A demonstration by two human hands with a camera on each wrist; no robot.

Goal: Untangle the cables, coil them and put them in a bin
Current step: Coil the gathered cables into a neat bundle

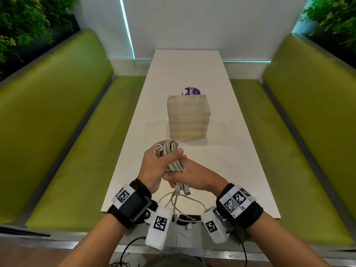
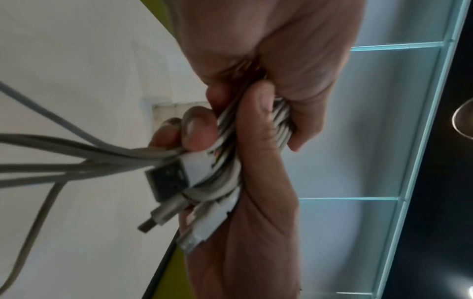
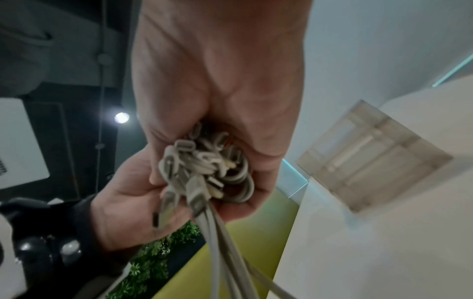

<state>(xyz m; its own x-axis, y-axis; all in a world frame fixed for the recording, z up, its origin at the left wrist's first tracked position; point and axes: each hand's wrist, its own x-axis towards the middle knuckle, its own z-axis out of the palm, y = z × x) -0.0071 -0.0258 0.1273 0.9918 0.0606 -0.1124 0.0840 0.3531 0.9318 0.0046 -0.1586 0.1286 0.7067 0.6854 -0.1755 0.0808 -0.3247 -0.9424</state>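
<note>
A bundle of white cables is coiled into loops and held above the near end of the white table. My left hand grips the coil around its middle, thumb across the strands. My right hand grips the lower part of the same bundle. Several USB plugs stick out below the hands, and loose cable tails hang to the table's front edge. In the left wrist view a dark-tipped USB plug juts from the cables. The right wrist view shows the cable loops end on inside the fist.
A translucent box-shaped bin stands on the table just beyond the hands, also seen as the bin in the right wrist view. A purple sticker lies behind it. Green bench seats flank both sides.
</note>
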